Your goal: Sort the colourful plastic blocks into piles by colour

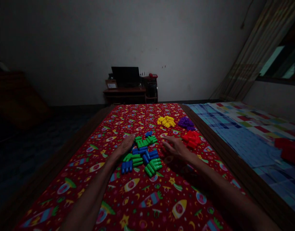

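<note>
Green plastic pieces (155, 165) and blue plastic pieces (127, 166), shaped like joined short tubes, lie mixed in a loose pile on a red cloth (152, 186) printed with rockets and stars. My left hand (125, 145) rests at the pile's left side, its fingers stretched out alongside the green and blue pieces. Whether its fingertips touch them I cannot tell. To the right of the pile, my right hand (175, 147) hovers low over the cloth with its fingers apart and nothing in them. Close beyond it sits a heap of red pieces (192, 139).
Further back on the cloth are heaps of yellow pieces (166, 121) and purple pieces (185, 122). A patchwork bedspread (253, 128) with a red object (290, 150) lies to the right. A monitor (126, 76) stands on a desk (124, 90) against the far wall.
</note>
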